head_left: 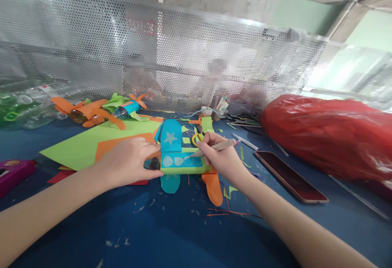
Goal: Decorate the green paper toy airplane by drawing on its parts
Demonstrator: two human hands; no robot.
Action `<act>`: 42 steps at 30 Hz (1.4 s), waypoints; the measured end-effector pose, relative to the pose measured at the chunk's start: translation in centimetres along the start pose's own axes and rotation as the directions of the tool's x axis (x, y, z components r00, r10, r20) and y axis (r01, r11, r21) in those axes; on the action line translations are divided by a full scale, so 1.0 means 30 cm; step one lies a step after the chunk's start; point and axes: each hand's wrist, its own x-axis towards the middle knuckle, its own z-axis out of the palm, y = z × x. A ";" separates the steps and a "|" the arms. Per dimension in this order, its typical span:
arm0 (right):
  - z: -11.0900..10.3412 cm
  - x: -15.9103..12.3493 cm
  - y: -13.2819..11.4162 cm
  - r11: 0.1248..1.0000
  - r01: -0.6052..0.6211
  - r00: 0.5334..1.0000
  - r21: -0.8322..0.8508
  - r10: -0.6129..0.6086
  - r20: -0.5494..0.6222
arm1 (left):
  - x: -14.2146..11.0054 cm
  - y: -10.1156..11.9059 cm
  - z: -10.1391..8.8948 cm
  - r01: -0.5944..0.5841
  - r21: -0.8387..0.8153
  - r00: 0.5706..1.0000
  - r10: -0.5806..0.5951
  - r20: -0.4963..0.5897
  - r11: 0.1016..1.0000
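A paper-covered bottle plane lies on the blue table: green body with pale circles, blue wings, one with a grey star, and an orange tail piece. My left hand grips its front end, by the dark bottle cap, fingers closed on it. My right hand holds a thin pen-like tool in a pinch. The tool's tip touches the green body near the circles.
Green and orange paper sheets lie to the left, with two finished bottle planes and clear bottles behind. A phone lies at right beside a red plastic bag. A perforated metal screen runs across the back. Paper scraps litter the table.
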 end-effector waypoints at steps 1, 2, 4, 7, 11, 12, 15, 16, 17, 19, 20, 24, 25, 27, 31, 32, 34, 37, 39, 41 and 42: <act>0.000 0.000 -0.001 1.000 0.001 1.000 -0.002 -0.001 0.002 | 0.000 0.000 0.000 -0.001 0.000 1.000 0.001 -0.002 1.000; 0.000 0.000 -0.001 1.000 0.002 1.000 -0.003 -0.002 0.003 | -0.001 0.000 0.000 -0.001 0.000 1.000 0.001 -0.003 1.000; 0.000 0.000 -0.001 1.000 0.004 1.000 -0.004 -0.004 0.001 | -0.001 0.000 0.000 0.000 0.001 1.000 0.000 -0.006 1.000; -0.001 0.000 0.002 1.000 0.003 1.000 -0.012 -0.003 0.002 | -0.001 0.000 -0.001 0.002 0.002 1.000 -0.002 -0.011 1.000; -0.004 0.001 0.003 1.000 -0.001 1.000 -0.022 0.001 -0.003 | -0.002 -0.003 0.003 0.002 0.005 1.000 -0.002 -0.014 1.000; -0.004 0.002 0.003 1.000 -0.002 1.000 -0.024 0.002 -0.005 | -0.003 -0.004 0.005 0.003 0.006 1.000 -0.003 -0.017 1.000; -0.005 0.003 0.000 1.000 -0.010 1.000 -0.024 0.010 -0.001 | -0.002 -0.007 0.009 0.002 0.006 1.000 -0.002 -0.015 1.000; -0.005 0.004 0.000 1.000 -0.012 1.000 -0.022 0.012 -0.001 | -0.002 -0.007 0.009 0.001 0.006 1.000 -0.001 -0.012 1.000; -0.005 0.004 -0.001 1.000 -0.013 1.000 -0.018 0.012 -0.003 | -0.002 -0.008 0.009 0.000 0.006 1.000 0.000 -0.008 1.000; -0.006 0.004 0.000 1.000 -0.014 1.000 -0.007 0.014 -0.006 | -0.002 -0.007 0.006 0.003 0.005 1.000 -0.003 -0.003 1.000; -0.007 0.004 0.000 1.000 -0.017 1.000 0.000 0.017 -0.006 | -0.002 -0.006 0.003 0.006 0.005 1.000 -0.006 0.000 1.000; -0.007 0.002 0.001 1.000 -0.025 1.000 0.017 0.026 -0.012 | -0.001 0.002 -0.007 0.017 0.002 1.000 -0.017 0.017 1.000; -0.007 0.002 0.000 1.000 -0.022 1.000 0.014 0.022 -0.013 | -0.001 0.004 -0.009 0.018 0.002 1.000 -0.018 0.022 1.000; -0.007 0.002 -0.001 1.000 -0.014 1.000 0.008 0.014 -0.005 | 0.000 0.007 -0.010 0.021 0.002 0.999 -0.021 0.026 1.000; -0.007 0.005 0.000 1.000 -0.011 1.000 0.012 0.011 -0.006 | 0.000 0.010 -0.011 0.038 0.008 0.999 -0.038 0.032 0.999; -0.008 0.006 0.002 1.000 -0.008 1.000 0.012 0.008 -0.010 | 0.001 0.010 -0.012 0.041 0.009 0.998 -0.041 0.038 0.999; -0.009 0.006 0.005 1.000 -0.001 1.000 0.008 0.001 -0.007 | 0.001 0.011 -0.014 0.043 0.010 0.998 -0.044 0.052 0.999; -0.010 0.005 0.007 1.000 0.000 1.000 0.011 0.000 -0.004 | 0.001 0.011 -0.017 0.044 0.012 0.997 -0.044 0.061 0.999; -0.009 0.004 0.007 1.000 -0.007 1.000 0.010 0.007 -0.006 | 0.001 0.011 -0.016 0.045 0.014 0.997 -0.046 0.063 0.999; -0.008 0.003 0.006 1.000 -0.010 1.000 0.006 0.010 -0.002 | 0.001 0.010 -0.014 0.042 0.012 0.997 -0.043 0.064 0.999; -0.008 0.003 0.005 1.000 -0.011 1.000 0.005 0.011 0.000 | 0.001 0.010 -0.013 0.041 0.008 0.997 -0.041 0.063 0.999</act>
